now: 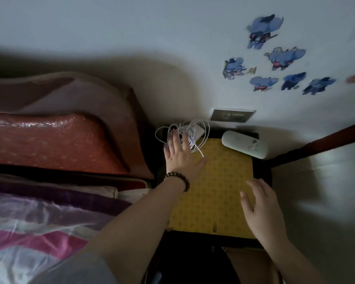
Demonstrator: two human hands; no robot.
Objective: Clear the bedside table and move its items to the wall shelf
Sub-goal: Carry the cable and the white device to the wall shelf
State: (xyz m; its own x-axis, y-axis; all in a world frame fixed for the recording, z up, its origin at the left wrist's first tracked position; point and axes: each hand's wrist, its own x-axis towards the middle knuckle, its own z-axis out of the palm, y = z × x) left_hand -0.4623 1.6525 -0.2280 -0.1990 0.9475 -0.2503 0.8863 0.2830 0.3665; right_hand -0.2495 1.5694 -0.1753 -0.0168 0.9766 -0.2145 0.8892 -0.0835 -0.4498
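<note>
head view: one white oblong case [244,144] is seen lying on the far right corner of the bedside table [213,191], its long axis running from far left to near right, the near end just past the edge of the yellow patterned top. one tangle of white cable [184,132] is found at the far left corner, its loops piled on a white block that is mostly hidden beneath them; one loose end points toward the near right across the yellow surface. the left hand [179,154] is laid flat over the cable with its fingers [186,139] straight and spread, the fingertips among the loops; whether any loop is actually caught cannot be told. one beaded bracelet [177,179] is worn on that wrist. the right hand [262,210] is held over the near right edge of the table, fingers loosely extended and slightly apart, nothing gripped; contact with the top cannot be told. one wall socket [232,115] is set behind the table. seven blurred blue stickers [285,58] can be counted on the wall, details unreadable. the bed [49,181] is cut off at the left.
</note>
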